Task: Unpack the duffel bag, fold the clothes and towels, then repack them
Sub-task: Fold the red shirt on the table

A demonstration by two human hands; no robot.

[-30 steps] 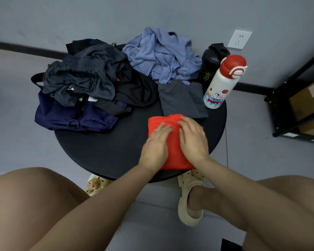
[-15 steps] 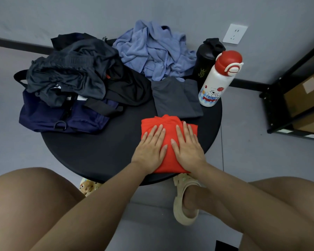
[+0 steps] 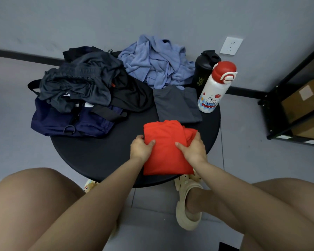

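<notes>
Red garment: folded into a thick rectangle, smooth matte cloth, lying on the near right part of the table with its near edge hanging just past the rim.
Left hand: grips the garment's left edge, thumb on top, fingers curled under and hidden.
Right hand: grips the right edge where the layers bunch, thumb on top, fingers wrapped round the side.
Hidden: the garment's underside and what kind of garment it is cannot be told.
Table: round, black, matte top; its far half is covered by clothes.
Grey folded piece: flat, dark grey, just beyond the red garment, apart from it.
Duffel bag: navy, soft and slumped, at the left edge of the table, black straps and a metal ring showing; its opening is buried, so its contents cannot be seen.
Dark clothes: crumpled grey and black heap lying on the bag.
Blue towel: soft, rumpled, at the far side.
White bottle: red cap, cartoon print, upright at the right rim.
Black bottle: behind the white one, partly hidden.
Shelf: black frame with cardboard boxes, cut off at the right.
</notes>
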